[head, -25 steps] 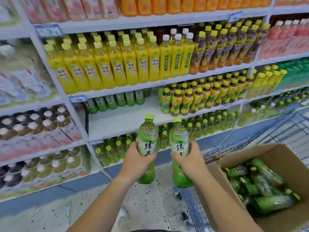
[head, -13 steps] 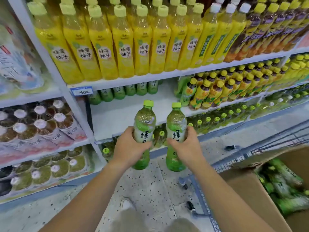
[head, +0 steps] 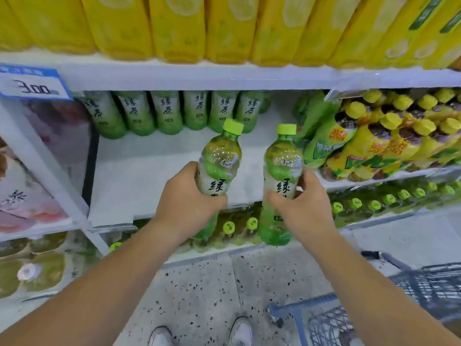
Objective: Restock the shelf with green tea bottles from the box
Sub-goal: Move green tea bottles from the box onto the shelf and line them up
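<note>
Green-capped and upright, two green tea bottles are being carried at the front edge of the white shelf (head: 149,176), one in each hand; only the head view is available, and it is showing both from above. The left bottle (head: 219,161) is sitting in the left hand (head: 185,203), whose fingers are wrapping fully round the label band with the thumb crossing the front. The right bottle (head: 280,181) is sitting in the right hand (head: 303,208), gripped the same way at mid-height, fingers closed tight on the body. Neither bottle is touching the shelf yet. At the back of the shelf a row of green tea bottles (head: 169,112) is standing, with bare shelf in front of it, so the gap for these two is looking ample. The box is not in view; a blue cart (head: 374,310) is showing at the lower right.

The risks ahead are lying in clearance. Overhead, the yellow drink bottles' shelf edge (head: 224,76) is hanging low, and a cap lifted too high could be striking it. To the right, the leaning yellow-capped bottles (head: 374,143) are crowding the bay; they appear tilted, though lens distortion may be exaggerating that, and a nudge from the right bottle could be toppling them. Pushing in too hard could be knocking over the back row.
</note>
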`<move>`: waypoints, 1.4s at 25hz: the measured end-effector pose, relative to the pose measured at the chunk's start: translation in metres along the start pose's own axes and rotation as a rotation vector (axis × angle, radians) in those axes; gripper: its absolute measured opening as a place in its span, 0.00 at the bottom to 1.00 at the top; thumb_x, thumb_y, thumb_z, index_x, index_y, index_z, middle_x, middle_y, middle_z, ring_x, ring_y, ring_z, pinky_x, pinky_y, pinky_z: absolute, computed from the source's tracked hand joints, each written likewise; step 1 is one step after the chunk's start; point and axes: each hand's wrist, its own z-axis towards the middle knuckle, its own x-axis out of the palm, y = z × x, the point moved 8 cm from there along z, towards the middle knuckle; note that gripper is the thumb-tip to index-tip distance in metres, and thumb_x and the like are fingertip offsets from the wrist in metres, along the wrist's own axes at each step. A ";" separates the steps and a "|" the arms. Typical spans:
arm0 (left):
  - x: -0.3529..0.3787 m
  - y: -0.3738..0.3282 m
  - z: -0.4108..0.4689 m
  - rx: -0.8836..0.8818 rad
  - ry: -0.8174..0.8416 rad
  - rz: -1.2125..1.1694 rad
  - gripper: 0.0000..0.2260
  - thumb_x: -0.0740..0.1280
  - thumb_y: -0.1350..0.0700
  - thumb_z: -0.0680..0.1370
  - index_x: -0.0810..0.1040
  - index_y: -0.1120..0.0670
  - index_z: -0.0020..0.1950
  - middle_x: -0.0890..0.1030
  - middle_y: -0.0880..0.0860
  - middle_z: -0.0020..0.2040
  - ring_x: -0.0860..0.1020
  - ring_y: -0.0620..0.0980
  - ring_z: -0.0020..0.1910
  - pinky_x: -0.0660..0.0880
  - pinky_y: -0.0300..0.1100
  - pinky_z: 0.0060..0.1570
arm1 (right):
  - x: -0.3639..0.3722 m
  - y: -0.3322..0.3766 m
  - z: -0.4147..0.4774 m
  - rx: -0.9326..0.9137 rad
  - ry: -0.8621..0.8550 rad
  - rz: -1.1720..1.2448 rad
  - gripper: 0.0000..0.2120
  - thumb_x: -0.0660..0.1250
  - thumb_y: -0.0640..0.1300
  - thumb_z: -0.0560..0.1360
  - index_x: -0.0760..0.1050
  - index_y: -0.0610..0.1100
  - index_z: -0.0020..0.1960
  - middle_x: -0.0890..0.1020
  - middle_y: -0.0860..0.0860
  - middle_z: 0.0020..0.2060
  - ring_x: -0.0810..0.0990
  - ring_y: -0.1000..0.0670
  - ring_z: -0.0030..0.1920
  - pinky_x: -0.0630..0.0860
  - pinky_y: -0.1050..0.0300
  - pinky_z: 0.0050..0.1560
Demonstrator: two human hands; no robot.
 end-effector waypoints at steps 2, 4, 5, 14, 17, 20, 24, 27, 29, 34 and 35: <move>0.010 0.006 0.020 0.037 -0.084 0.001 0.16 0.79 0.53 0.65 0.77 0.44 0.47 0.82 0.43 0.42 0.79 0.36 0.40 0.71 0.26 0.32 | 0.006 -0.007 0.033 -0.062 -0.012 0.023 0.20 0.78 0.49 0.68 0.74 0.58 0.55 0.83 0.61 0.42 0.80 0.65 0.39 0.72 0.71 0.28; 0.017 0.005 0.037 0.071 -0.158 0.014 0.15 0.79 0.52 0.65 0.77 0.44 0.47 0.82 0.45 0.45 0.80 0.39 0.41 0.74 0.32 0.36 | 0.009 -0.007 0.062 -0.131 -0.039 0.042 0.20 0.78 0.48 0.68 0.74 0.55 0.55 0.83 0.59 0.42 0.80 0.64 0.39 0.73 0.71 0.29; 0.019 0.002 0.044 0.093 -0.189 0.006 0.16 0.80 0.52 0.65 0.78 0.45 0.48 0.83 0.47 0.46 0.80 0.42 0.43 0.77 0.36 0.41 | 0.009 -0.006 0.074 -0.168 -0.050 0.056 0.20 0.78 0.48 0.68 0.73 0.54 0.55 0.82 0.58 0.42 0.80 0.64 0.39 0.73 0.72 0.30; 0.045 -0.015 0.086 0.278 -0.255 -0.184 0.19 0.81 0.56 0.68 0.79 0.42 0.53 0.83 0.49 0.54 0.82 0.42 0.50 0.81 0.44 0.52 | 0.020 -0.011 0.117 -0.419 -0.094 0.186 0.30 0.76 0.41 0.75 0.63 0.43 0.70 0.76 0.64 0.54 0.76 0.73 0.52 0.69 0.79 0.49; 0.053 -0.010 0.090 0.329 -0.248 -0.198 0.21 0.81 0.53 0.68 0.78 0.39 0.56 0.82 0.49 0.58 0.81 0.42 0.55 0.80 0.47 0.57 | 0.024 -0.018 0.120 -0.457 -0.115 0.219 0.31 0.74 0.40 0.76 0.61 0.40 0.72 0.76 0.64 0.58 0.76 0.70 0.57 0.69 0.77 0.55; 0.057 -0.009 0.089 0.405 -0.235 -0.217 0.22 0.80 0.52 0.69 0.76 0.36 0.56 0.82 0.48 0.56 0.82 0.42 0.53 0.80 0.41 0.54 | 0.029 -0.022 0.123 -0.453 -0.122 0.215 0.31 0.73 0.42 0.77 0.60 0.43 0.74 0.76 0.61 0.62 0.75 0.65 0.62 0.71 0.71 0.62; 0.067 0.015 0.090 0.380 -0.111 -0.081 0.24 0.80 0.48 0.68 0.71 0.30 0.54 0.79 0.40 0.56 0.79 0.36 0.54 0.78 0.31 0.51 | 0.042 -0.046 0.117 -0.349 -0.091 0.030 0.31 0.74 0.44 0.75 0.63 0.43 0.72 0.74 0.49 0.65 0.72 0.50 0.68 0.71 0.47 0.69; 0.065 0.033 0.096 0.401 -0.060 0.063 0.24 0.80 0.44 0.68 0.71 0.30 0.56 0.76 0.37 0.56 0.77 0.32 0.55 0.72 0.23 0.48 | 0.044 -0.053 0.114 -0.354 -0.153 -0.106 0.31 0.74 0.45 0.75 0.66 0.44 0.73 0.73 0.49 0.64 0.69 0.50 0.67 0.69 0.51 0.68; 0.063 0.039 0.102 0.426 -0.046 0.094 0.24 0.79 0.43 0.69 0.73 0.35 0.59 0.75 0.36 0.55 0.77 0.35 0.54 0.71 0.22 0.48 | 0.048 -0.046 0.125 -0.347 -0.161 -0.087 0.29 0.73 0.43 0.76 0.66 0.43 0.73 0.73 0.48 0.64 0.70 0.48 0.67 0.70 0.50 0.68; 0.065 0.041 0.100 0.511 -0.073 0.090 0.23 0.77 0.46 0.71 0.74 0.44 0.63 0.73 0.36 0.56 0.75 0.34 0.56 0.67 0.21 0.51 | 0.056 -0.022 0.178 -0.261 -0.225 -0.093 0.26 0.70 0.38 0.76 0.63 0.39 0.70 0.76 0.42 0.63 0.75 0.40 0.64 0.73 0.45 0.62; 0.065 0.042 0.100 0.510 -0.078 0.093 0.22 0.77 0.47 0.71 0.75 0.45 0.62 0.73 0.36 0.56 0.75 0.34 0.56 0.67 0.21 0.51 | 0.058 -0.019 0.187 -0.248 -0.238 -0.085 0.26 0.69 0.38 0.76 0.62 0.39 0.70 0.77 0.41 0.63 0.76 0.39 0.63 0.74 0.45 0.60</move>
